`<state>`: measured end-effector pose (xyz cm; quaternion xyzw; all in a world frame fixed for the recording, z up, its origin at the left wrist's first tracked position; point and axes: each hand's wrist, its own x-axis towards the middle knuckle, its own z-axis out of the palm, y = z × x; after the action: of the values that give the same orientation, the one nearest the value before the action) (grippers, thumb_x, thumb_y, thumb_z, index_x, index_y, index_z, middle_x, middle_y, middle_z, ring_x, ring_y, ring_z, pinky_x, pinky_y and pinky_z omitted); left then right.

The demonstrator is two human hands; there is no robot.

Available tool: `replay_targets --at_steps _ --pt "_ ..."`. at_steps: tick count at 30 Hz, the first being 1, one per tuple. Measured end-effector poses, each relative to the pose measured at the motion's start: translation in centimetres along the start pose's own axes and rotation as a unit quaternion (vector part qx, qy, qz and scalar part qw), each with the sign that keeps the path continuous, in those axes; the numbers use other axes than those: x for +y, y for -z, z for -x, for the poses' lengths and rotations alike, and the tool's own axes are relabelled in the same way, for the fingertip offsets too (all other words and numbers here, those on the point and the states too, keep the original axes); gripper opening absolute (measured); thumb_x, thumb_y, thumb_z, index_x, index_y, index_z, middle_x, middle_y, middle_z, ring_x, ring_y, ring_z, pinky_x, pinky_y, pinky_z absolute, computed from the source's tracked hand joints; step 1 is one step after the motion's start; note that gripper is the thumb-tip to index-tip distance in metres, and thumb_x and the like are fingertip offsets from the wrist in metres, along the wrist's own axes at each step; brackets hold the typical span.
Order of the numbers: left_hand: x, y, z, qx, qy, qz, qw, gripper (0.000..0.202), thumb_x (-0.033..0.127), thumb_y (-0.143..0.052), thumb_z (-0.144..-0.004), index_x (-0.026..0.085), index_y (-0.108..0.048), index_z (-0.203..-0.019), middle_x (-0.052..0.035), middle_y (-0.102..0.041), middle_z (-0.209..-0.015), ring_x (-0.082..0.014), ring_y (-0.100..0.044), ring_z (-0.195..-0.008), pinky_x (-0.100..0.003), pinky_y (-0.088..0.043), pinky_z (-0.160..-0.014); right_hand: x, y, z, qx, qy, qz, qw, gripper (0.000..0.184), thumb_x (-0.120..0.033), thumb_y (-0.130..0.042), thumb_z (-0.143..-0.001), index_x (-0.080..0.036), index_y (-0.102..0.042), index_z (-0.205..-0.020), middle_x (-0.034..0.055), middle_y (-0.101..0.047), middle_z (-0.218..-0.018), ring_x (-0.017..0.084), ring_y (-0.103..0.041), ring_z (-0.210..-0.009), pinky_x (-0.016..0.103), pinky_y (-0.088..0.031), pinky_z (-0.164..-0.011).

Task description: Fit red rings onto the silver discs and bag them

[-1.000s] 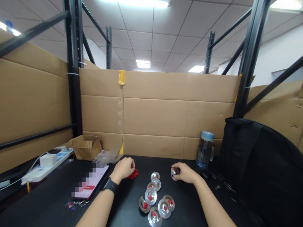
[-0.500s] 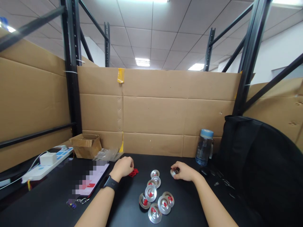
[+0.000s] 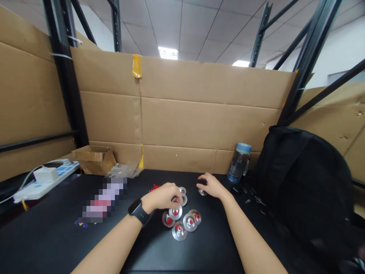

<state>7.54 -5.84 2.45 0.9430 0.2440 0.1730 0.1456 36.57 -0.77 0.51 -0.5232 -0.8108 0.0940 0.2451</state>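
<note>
- Head view, my left hand (image 3: 167, 195): palm down over the upper left of a cluster of metal discs (image 3: 190, 222), fingers bent and tips down among them; I cannot tell whether they pinch one.
- My right hand (image 3: 211, 185): thumb and forefinger parted, loosely open, above a separate metal piece (image 3: 202, 192) to the right of the cluster; the hand partly covers it.
- The discs lie on the black table (image 3: 216, 239) between my forearms, several overlapping, the nearest at the bottom of the group. Red marks show at their raised middles, too small for me to read as letters or signs.
- Red cord (image 3: 154, 188) lies just beyond my left wrist, which wears a dark smartwatch (image 3: 138, 211), its screen dark.
- Left of that, a pixelated patch (image 3: 104, 198) blurs away any writing; beyond sit crumpled clear plastic (image 3: 125, 170) and an open cardboard box (image 3: 95, 160).
- The white power strip (image 3: 45, 182) has blue areas, their print too small to read.
- At right, a blue-lidded bottle (image 3: 239, 163) stands near a black bag (image 3: 302, 182).
</note>
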Motion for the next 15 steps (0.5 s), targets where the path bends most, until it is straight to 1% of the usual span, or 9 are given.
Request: replay_targets --at_steps 2,3,5,8,11,13,15 --pt "0.0 -0.1 0.0 -0.008 -0.003 -0.024 1.0 0.014 0.016 -0.075 -0.077 0.026 -0.08 -0.086 0.0009 -0.074 -0.08 -0.0178 -0.066 -0.081 -0.026 -0.042 -0.081 -1.3 -0.4 -0.1 -0.012 0.022 -0.033 0.999 0.034 -0.036 -0.071 -0.086 -0.016 -0.073 -0.113 0.0107 -0.066 -0.108 0.019 -0.064 -0.086 0.033 -0.05 -0.084" --pt "-0.1 -0.1 0.0 -0.015 -0.003 -0.032 0.999 0.015 0.015 -0.075 -0.078 0.027 -0.08 -0.086 0.0011 -0.074 -0.08 -0.0179 -0.066 -0.081 -0.026 -0.042 -0.081 -1.9 -0.7 -0.1 -0.021 0.036 -0.052 0.998 0.033 -0.035 -0.072 -0.085 -0.017 -0.073 -0.113 0.0097 -0.066 -0.107 0.018 -0.063 -0.082 0.032 -0.051 -0.081" --pt "-0.2 0.2 0.2 -0.027 0.005 -0.042 0.999 0.018 0.015 -0.075 -0.077 0.028 -0.08 -0.089 0.0015 -0.074 -0.08 -0.0181 -0.065 -0.081 -0.027 -0.041 -0.082 -3.1 -1.2 -0.1 -0.036 0.068 -0.076 0.994 0.032 -0.034 -0.074 -0.084 -0.019 -0.074 -0.112 0.0086 -0.066 -0.108 0.018 -0.062 -0.085 0.031 -0.051 -0.079" --pt "-0.1 0.7 0.5 -0.028 0.037 -0.058 0.997 0.02 0.018 -0.078 -0.077 0.029 -0.08 -0.094 0.0013 -0.073 -0.079 -0.0188 -0.064 -0.081 -0.028 -0.041 -0.082 -4.4 -1.7 0.1 -0.039 0.097 -0.09 0.99 0.03 -0.03 -0.076 -0.083 -0.02 -0.073 -0.111 0.0083 -0.064 -0.109 0.018 -0.062 -0.088 0.03 -0.051 -0.078" --pt "0.2 1.0 0.7 -0.026 0.069 -0.084 0.994 0.014 0.025 -0.082 -0.075 0.028 -0.08 -0.088 -0.0003 -0.072 -0.086 -0.0215 -0.063 -0.089 -0.029 -0.04 -0.082 -5.3 -1.7 0.4 -0.042 0.115 -0.088 0.988 0.028 -0.026 -0.075 -0.083 -0.02 -0.073 -0.111 0.0086 -0.064 -0.11 0.018 -0.062 -0.089 0.029 -0.051 -0.076" --pt "0.5 1.1 0.7 -0.03 0.07 -0.086 0.993 0.013 0.026 -0.085 -0.073 0.029 -0.08 -0.084 -0.0005 -0.072 -0.092 -0.0224 -0.062 -0.095 -0.029 -0.039 -0.083 -5.8 -1.6 0.5 -0.052 0.127 -0.086 0.987 0.027 -0.025 -0.074 -0.084 -0.02 -0.073 -0.11 0.0082 -0.064 -0.109 0.017 -0.062 -0.088 0.029 -0.05 -0.074" --pt "0.6 1.1 0.7 -0.048 0.056 -0.073 0.995 0.013 0.027 -0.086 -0.071 0.032 -0.081 -0.083 0.0008 -0.072 -0.094 -0.0217 -0.061 -0.096 -0.029 -0.038 -0.084 -6.2 -1.5 0.6 -0.063 0.139 -0.083 0.985 0.026 -0.026 -0.073 -0.085 -0.02 -0.073 -0.11 0.0077 -0.064 -0.106 0.017 -0.062 -0.085 0.029 -0.05 -0.074"
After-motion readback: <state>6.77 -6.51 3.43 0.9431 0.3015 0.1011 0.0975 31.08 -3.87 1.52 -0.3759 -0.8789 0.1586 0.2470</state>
